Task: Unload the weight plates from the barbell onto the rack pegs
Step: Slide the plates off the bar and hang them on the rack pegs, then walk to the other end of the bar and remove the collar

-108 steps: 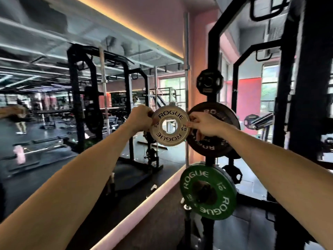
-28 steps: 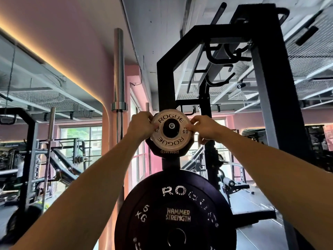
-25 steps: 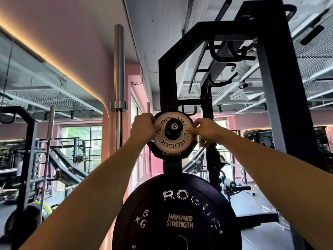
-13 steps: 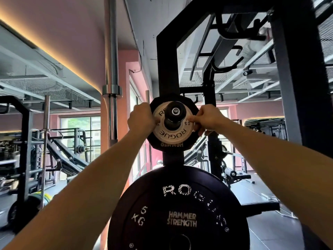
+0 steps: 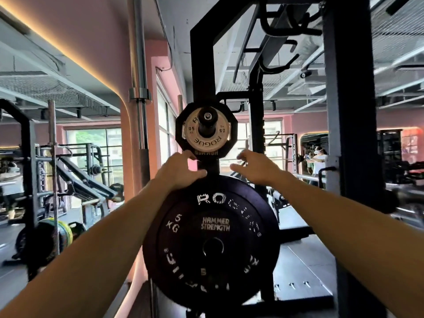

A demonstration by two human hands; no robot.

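On the rack's upper peg [image 5: 208, 116] hangs the small white plate [image 5: 205, 140], against a black plate [image 5: 181, 131]. Just below it, left hand [image 5: 177, 170] and right hand [image 5: 257, 169] hover, each grip loose, holding nothing.

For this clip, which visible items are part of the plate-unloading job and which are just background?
Job:
- small white Rogue plate, on the top rack peg
- left hand and right hand, empty

Background:
- black Hammer plate behind the white one
- black 5 kg plate below
- upright barbell
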